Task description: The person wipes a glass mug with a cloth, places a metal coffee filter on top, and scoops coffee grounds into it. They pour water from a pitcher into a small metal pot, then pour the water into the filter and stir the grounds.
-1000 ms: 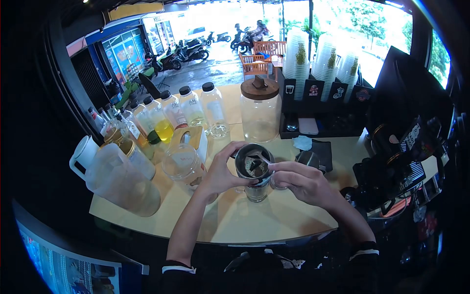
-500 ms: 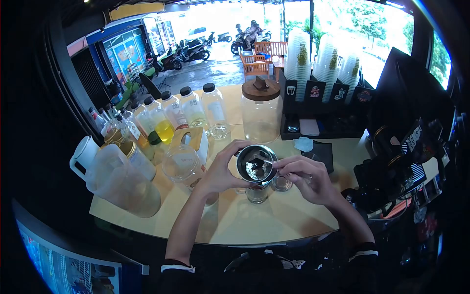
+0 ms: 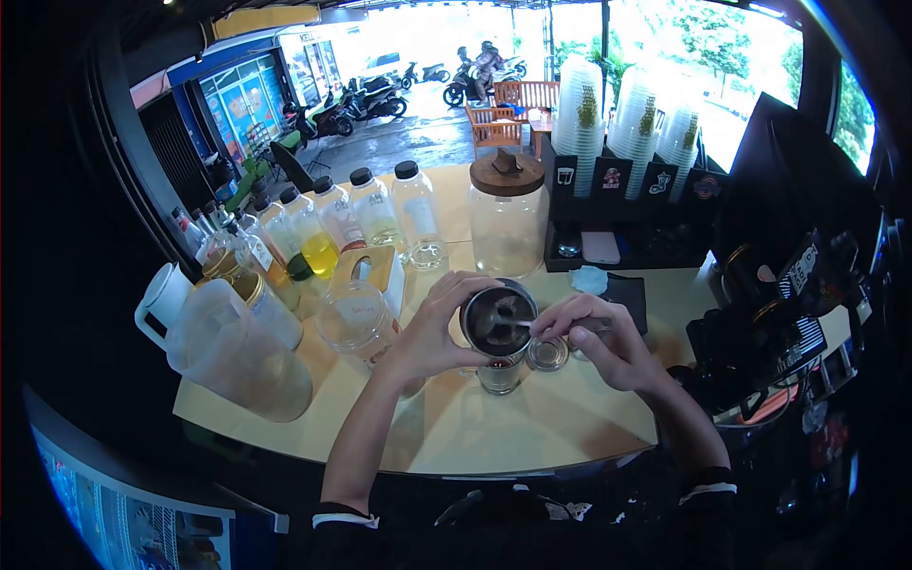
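My left hand [image 3: 432, 332] is wrapped around the side of a shiny metal cup [image 3: 499, 355] with dark contents, its thumb at the near side and fingers at the far side. Between the thumb and fingers of my right hand [image 3: 606, 340] is a thin spoon [image 3: 516, 323], which reaches over the rim into the dark contents. A small glass mug [image 3: 500, 379] shows just below the metal cup, partly covered by it. Right of the mug lies a round glass or metal piece [image 3: 548, 354].
A clear plastic jug [image 3: 347, 328] stands left of my left forearm, with a larger cloudy pitcher [image 3: 237, 351] beyond. Behind are black-capped bottles [image 3: 375, 209], a tissue box [image 3: 382, 271] and a wooden-lidded jar [image 3: 508, 223]. Cup stacks [image 3: 579, 109] rise at back right.
The spoon's handle has swung lower and lies flatter across the rim, with my right hand shifted slightly. The cup's inside looks darker, with less glare. Outside, a motorcycle has edged left.
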Demonstrator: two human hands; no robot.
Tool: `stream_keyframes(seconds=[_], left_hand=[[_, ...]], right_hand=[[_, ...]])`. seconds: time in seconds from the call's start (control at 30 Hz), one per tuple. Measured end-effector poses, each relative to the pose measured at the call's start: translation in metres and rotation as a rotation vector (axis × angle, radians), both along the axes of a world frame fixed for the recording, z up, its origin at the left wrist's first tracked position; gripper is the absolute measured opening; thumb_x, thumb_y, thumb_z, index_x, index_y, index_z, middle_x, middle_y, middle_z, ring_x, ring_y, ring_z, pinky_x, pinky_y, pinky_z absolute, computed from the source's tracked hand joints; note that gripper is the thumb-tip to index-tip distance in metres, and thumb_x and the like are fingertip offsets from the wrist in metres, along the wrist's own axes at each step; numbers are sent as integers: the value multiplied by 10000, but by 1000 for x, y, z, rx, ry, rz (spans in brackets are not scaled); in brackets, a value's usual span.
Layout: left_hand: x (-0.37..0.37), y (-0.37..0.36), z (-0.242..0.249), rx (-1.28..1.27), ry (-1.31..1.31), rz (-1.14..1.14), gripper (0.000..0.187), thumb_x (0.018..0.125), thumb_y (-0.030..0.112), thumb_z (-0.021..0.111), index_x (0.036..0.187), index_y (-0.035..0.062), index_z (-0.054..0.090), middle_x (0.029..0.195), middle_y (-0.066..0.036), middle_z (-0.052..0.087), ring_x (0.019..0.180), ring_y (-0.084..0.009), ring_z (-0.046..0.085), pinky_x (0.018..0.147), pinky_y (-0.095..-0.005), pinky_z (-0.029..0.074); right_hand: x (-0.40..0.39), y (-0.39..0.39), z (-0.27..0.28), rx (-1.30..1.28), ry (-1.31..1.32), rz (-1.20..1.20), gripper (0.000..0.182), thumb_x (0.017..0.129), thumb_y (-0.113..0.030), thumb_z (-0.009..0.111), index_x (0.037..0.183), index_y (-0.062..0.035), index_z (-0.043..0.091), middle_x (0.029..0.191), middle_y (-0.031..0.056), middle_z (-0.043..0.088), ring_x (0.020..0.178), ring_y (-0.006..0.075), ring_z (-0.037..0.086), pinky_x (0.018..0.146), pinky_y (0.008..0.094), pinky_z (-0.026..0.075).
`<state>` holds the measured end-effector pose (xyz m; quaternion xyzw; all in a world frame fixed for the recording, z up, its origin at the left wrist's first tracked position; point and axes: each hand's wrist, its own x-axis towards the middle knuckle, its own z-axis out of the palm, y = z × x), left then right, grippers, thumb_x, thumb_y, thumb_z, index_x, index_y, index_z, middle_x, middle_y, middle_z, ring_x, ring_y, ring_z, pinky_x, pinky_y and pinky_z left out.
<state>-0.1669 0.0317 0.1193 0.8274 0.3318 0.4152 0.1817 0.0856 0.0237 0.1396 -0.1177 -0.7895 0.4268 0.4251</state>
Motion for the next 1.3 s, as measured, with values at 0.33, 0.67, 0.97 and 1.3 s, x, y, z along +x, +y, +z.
stream_keyframes(seconds=[0.33, 0.67, 0.97, 1.3], left_hand=[[4, -9, 4, 112, 168, 128, 767, 526, 281, 844, 1201, 143, 508, 1131, -48, 559, 1107, -263, 543, 1113, -538, 178], [11, -22, 0, 147, 123, 356, 761, 484, 236, 859, 1155, 73, 540, 1000, -81, 544, 954, -267, 559, 883, -391, 443], [25, -28, -4, 314, 243, 476, 813, 468, 267, 860, 1188, 86, 529, 1000, -70, 549, 957, -274, 547, 871, -391, 431], [28, -29, -6, 387, 256, 505, 822, 449, 255, 860, 1184, 83, 536, 1010, -63, 554, 963, -271, 547, 891, -403, 412]], right_hand=[[-3, -7, 3, 179, -85, -52, 131, 906, -99, 542, 994, -6, 564, 1061, 131, 601, 952, 203, 613, 814, 316, 507], [-6, -15, -22, 1055, -359, -309, 324, 681, -100, 634, 984, -3, 574, 1145, 154, 568, 987, 269, 611, 788, 329, 536], [-14, -20, -20, 1175, -421, -335, 312, 754, -145, 595, 1013, 6, 509, 1116, 171, 556, 978, 257, 594, 841, 338, 508], [-16, -20, -15, 1194, -408, -364, 329, 739, -170, 615, 1004, -8, 506, 1110, 151, 547, 971, 240, 584, 817, 328, 512]])
